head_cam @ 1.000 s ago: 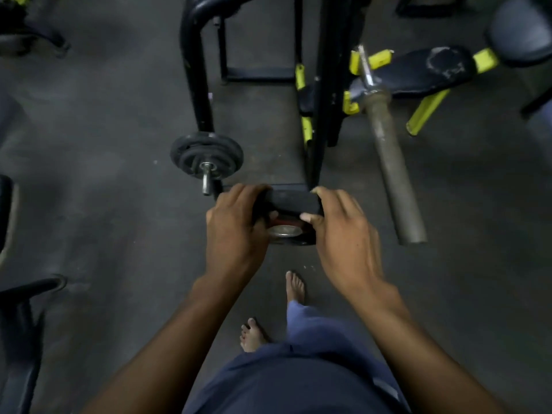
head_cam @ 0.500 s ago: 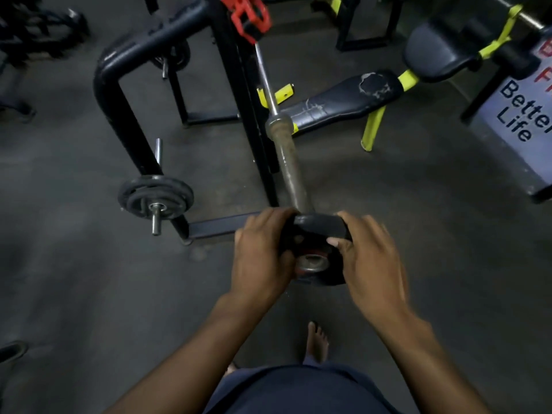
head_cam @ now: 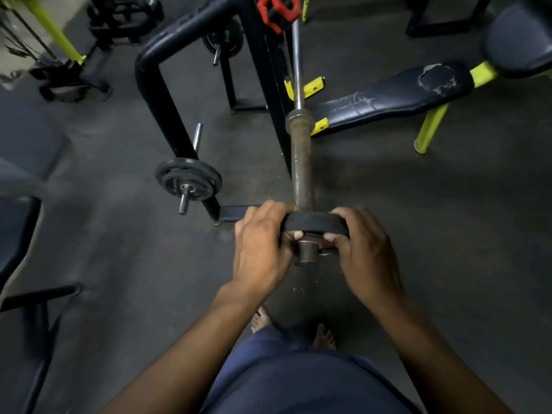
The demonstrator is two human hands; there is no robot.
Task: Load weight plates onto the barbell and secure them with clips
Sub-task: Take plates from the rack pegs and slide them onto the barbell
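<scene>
Since the earlier frame the weight plate (head_cam: 315, 224) has gone onto the barbell sleeve (head_cam: 302, 171); the sleeve end now pokes through its bore. I see the left hand (head_cam: 263, 249) clamped on the rim at 9 o'clock and the right hand (head_cam: 363, 249) clamped at 3 o'clock, thumbs on the near face. I judge the plate small, rigid and dense, its rubbery rim offering fair friction; opposite rim holds keep it square on the rusty sleeve. A red clip (head_cam: 277, 8) sits at 12 o'clock, well apart.
</scene>
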